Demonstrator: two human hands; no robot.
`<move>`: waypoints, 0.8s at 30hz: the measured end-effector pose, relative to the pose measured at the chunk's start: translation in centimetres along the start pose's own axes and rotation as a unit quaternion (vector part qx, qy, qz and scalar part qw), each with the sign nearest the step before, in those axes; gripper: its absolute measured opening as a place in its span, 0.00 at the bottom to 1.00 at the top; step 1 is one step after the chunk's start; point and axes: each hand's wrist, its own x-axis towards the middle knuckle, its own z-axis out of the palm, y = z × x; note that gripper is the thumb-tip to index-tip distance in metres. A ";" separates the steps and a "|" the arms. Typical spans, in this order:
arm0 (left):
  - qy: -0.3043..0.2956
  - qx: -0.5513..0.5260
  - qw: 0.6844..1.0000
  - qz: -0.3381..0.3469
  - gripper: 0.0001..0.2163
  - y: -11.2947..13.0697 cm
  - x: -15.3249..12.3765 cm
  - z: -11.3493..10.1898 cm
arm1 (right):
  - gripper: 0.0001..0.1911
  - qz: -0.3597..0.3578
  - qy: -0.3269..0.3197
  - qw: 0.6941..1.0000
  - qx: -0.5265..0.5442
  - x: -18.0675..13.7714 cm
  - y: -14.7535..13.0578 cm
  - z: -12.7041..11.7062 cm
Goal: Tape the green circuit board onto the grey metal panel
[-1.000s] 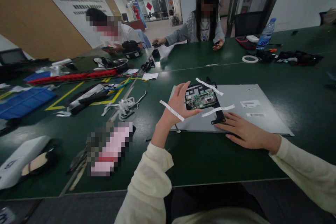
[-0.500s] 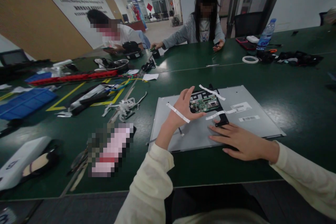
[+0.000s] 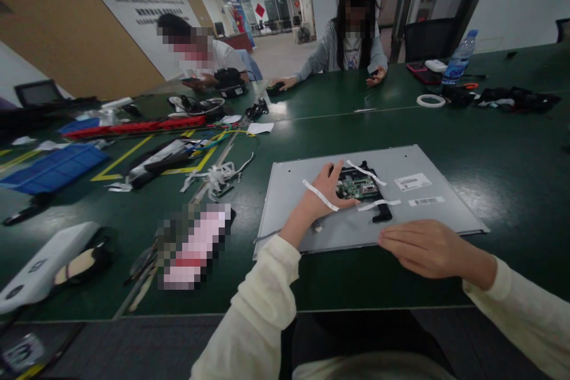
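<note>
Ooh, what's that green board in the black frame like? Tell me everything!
The green board is flat, dotted with small parts, one boxy and silvery. The black frame around it looks stiff, perhaps plastic, with two white strips across it. It lies roughly level over the grey panel; I can't tell if they touch. The left hand curls around its left end.

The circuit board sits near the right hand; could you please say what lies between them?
In the head view, a white strip, the black bracket's foot and some grey panel.
</note>
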 end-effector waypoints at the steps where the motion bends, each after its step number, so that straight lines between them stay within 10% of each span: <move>1: 0.001 -0.001 1.000 -0.003 0.48 0.0 0.0 0.1 | 0.18 0.023 0.000 1.000 -0.004 -0.1 0.6 -0.7; 6: -0.004 -0.006 1.000 -0.021 0.50 0.3 -0.1 0.2 | 0.18 0.192 0.010 0.981 -0.028 0.3 6.5 -2.6; 12: -0.019 -0.008 0.999 -0.026 0.50 0.4 -0.1 0.6 | 0.26 0.297 -0.051 0.952 -0.063 0.0 13.1 1.1; 24: -0.023 0.007 1.000 -0.018 0.50 0.5 -0.2 0.9 | 0.28 0.352 -0.108 0.918 -0.147 -1.8 13.4 4.3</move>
